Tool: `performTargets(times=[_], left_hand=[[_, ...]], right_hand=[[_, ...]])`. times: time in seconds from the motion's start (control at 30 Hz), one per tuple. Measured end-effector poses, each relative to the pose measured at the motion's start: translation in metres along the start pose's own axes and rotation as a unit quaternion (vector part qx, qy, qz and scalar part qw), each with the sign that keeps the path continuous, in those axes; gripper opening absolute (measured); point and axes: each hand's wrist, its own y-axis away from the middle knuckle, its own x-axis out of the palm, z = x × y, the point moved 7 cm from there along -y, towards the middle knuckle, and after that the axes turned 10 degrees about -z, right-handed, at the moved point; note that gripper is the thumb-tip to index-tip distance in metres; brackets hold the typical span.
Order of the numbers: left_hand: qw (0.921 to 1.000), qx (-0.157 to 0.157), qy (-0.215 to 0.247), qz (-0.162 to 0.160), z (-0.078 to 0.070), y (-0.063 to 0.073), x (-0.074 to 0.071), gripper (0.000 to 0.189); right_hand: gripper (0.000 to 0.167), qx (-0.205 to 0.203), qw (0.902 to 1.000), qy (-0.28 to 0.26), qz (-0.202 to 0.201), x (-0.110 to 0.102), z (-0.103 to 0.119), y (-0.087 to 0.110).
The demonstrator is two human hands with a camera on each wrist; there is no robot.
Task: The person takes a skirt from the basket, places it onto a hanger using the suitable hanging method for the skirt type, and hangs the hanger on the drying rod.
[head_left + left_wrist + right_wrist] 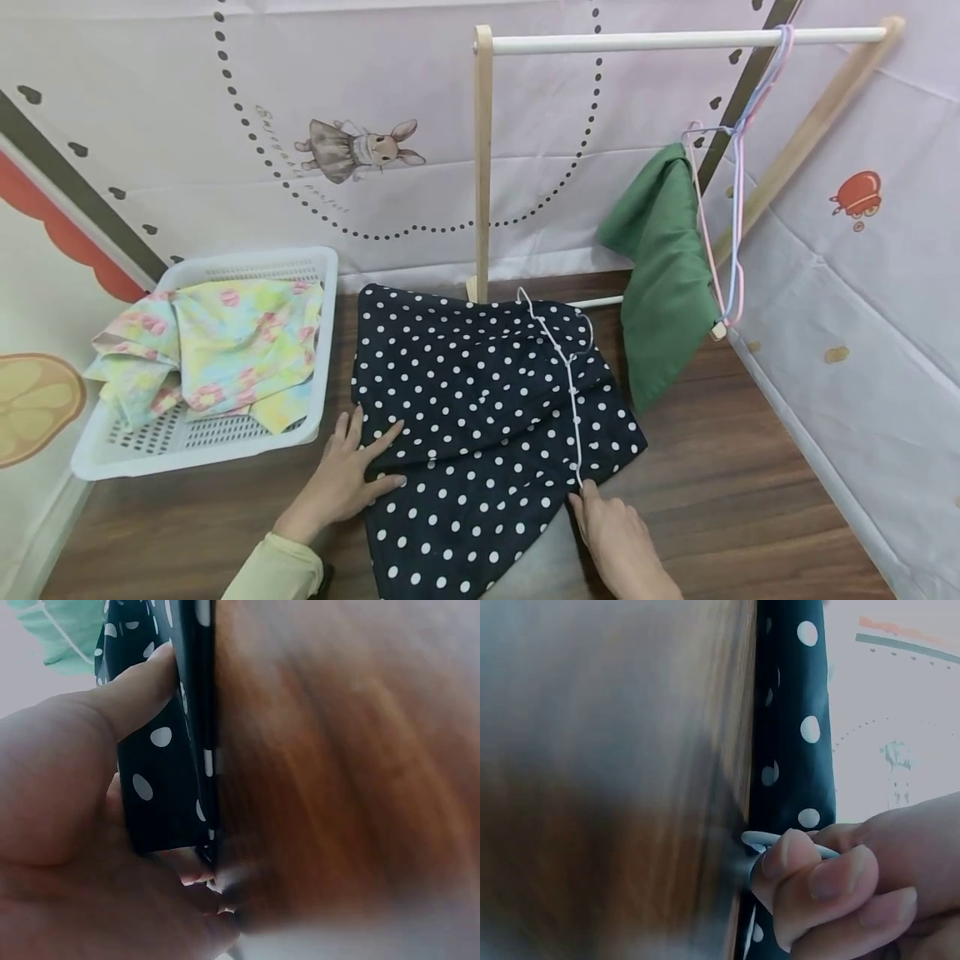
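Observation:
A black cloth with white polka dots (480,400) lies spread on the wooden floor, its folds running crosswise. My left hand (347,471) rests at its left edge with fingers spread; in the left wrist view the thumb (146,682) lies against the dotted fabric. On the right part of the cloth is a thin white hanger (567,367), its hook (588,329) toward the right. The right hand (618,537) grips the hanger's near end. Seen from the right wrist, curled fingers (832,881) hold the white hanger wire (821,848) close beside the fabric.
At the left, a white basket (327,350) holds pastel floral cloth (240,342). A rack with a white rail (637,40) and wooden posts stands behind. Pink and blue hangers (738,167) hang at its right, with a green cloth (663,275) on one. Printed fabric walls (420,67) enclose the space.

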Motion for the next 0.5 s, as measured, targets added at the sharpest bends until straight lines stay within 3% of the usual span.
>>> performTargets(times=[0.13, 0.4, 0.5], left_hand=[[1.0, 0.004, -0.001, 0.004, -0.003, -0.004, 0.001, 0.072], [0.9998, 0.002, -0.007, 0.017, -0.005, -0.006, 0.005, 0.073], [0.9997, 0.007, -0.006, 0.023, -0.009, -0.007, 0.005, 0.072]], right_hand=[[0.02, -0.008, 0.9998, -0.002, -0.016, -0.003, -0.002, 0.0], [0.016, 0.028, 0.9989, -0.023, 0.031, -0.001, -0.01, 0.011], [0.015, 0.007, 0.9996, -0.028, 0.002, -0.005, -0.008, 0.007]])
